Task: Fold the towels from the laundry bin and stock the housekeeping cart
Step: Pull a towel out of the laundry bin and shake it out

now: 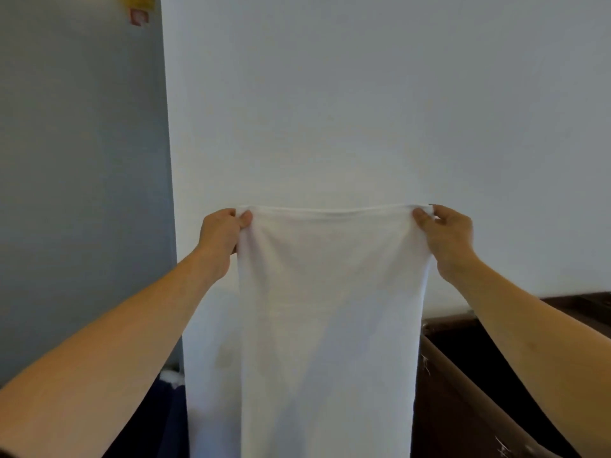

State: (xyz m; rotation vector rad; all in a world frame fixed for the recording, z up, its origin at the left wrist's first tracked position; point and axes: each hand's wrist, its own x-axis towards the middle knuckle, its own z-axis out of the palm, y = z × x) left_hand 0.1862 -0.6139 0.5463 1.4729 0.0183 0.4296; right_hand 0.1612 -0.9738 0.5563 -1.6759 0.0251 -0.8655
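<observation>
1. Head view: left hand pinches the top left corner of a white towel, thumb in front on the cloth, other fingers curled behind the edge.
2. Right hand pinches the top right corner the same way, thumb on the near face, fingers wrapped behind. Both hands grasp cloth; neither is released.
3. Towel is up in the air at about chest height in front of the person, top edge pulled nearly straight between the two hands, with a slight sag in the middle. Body hangs down flat and runs out of the bottom of the picture; lower edge not visible.
4. Step, as I judge it: spread and straighten before the first fold. No fold is made in the visible part.
5. Next move likely calls for bringing the two corners together, or lowering the towel onto a surface, keeping the edges matched so it does not skew.
6. Outward: white wall behind the towel, grey panel on the left with a small sticker at the top.
7. Dark brown furniture at lower right; unclear if it is the cart. Laundry bin not identifiable.
</observation>
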